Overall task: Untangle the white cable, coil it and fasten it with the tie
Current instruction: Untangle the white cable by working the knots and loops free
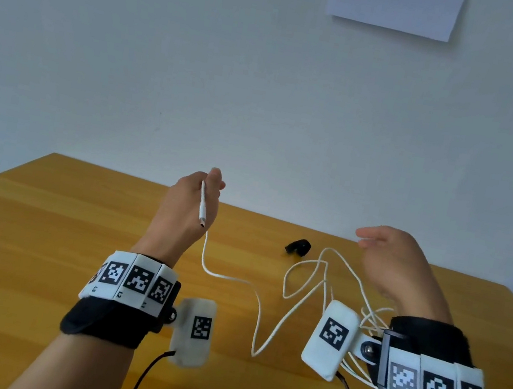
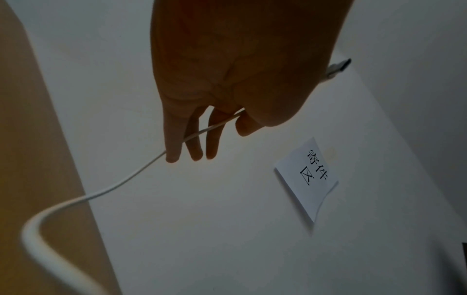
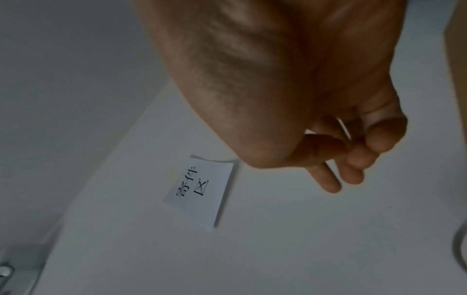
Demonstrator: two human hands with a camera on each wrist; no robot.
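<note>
The white cable [image 1: 204,246] hangs from my raised left hand [image 1: 212,183] and trails in loose tangled loops over the wooden table [image 1: 39,226] toward my right wrist. My left hand [image 2: 215,135] pinches the cable [image 2: 121,181] under the thumb, and the strand crosses the fingers. Its connector [image 1: 202,212] [image 2: 338,66] sticks out behind the hand. My right hand [image 1: 373,239] is lifted above the tangle. In the right wrist view a thin strand of cable [image 3: 345,127] runs between the curled fingers and thumb of my right hand [image 3: 353,151]. The black tie [image 1: 298,247] lies on the table between both hands.
A white wall stands right behind the table's far edge. A sheet of paper [image 1: 395,3] [image 2: 308,175] [image 3: 199,189] with printed characters is stuck on it, high up. Black leads run from both wrist cameras down to the near edge.
</note>
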